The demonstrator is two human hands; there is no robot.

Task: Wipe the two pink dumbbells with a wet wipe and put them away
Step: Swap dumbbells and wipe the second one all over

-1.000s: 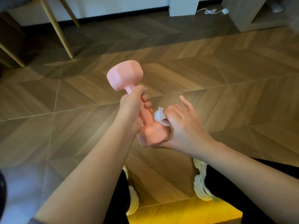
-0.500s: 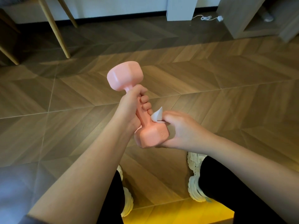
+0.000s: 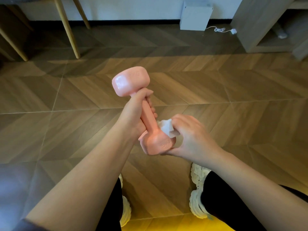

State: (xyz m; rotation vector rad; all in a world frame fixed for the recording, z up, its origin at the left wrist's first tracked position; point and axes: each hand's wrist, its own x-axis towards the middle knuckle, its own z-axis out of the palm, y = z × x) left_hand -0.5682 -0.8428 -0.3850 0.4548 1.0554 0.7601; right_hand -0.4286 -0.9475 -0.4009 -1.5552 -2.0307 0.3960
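One pink dumbbell (image 3: 131, 85) is held in the air above the wooden floor, tilted with its far head up and to the left. My left hand (image 3: 133, 112) is closed around its handle. My right hand (image 3: 190, 134) cups the near head and presses a crumpled white wet wipe (image 3: 166, 129) against the top of that head, beside the handle. A second dumbbell is not in view.
Herringbone wood floor (image 3: 216, 90) lies below. Wooden furniture legs (image 3: 66, 29) stand at the back left, a white box (image 3: 195, 15) with a cable at the back wall, a grey shelf unit (image 3: 260, 25) at the back right. My white shoes (image 3: 198, 189) rest near a yellow mat (image 3: 166, 224).
The right hand has shifted the wipe over the near head, its fingers curling down over it. The dumbbell stays in the left hand at about the same tilt. The camera has tilted up a little.
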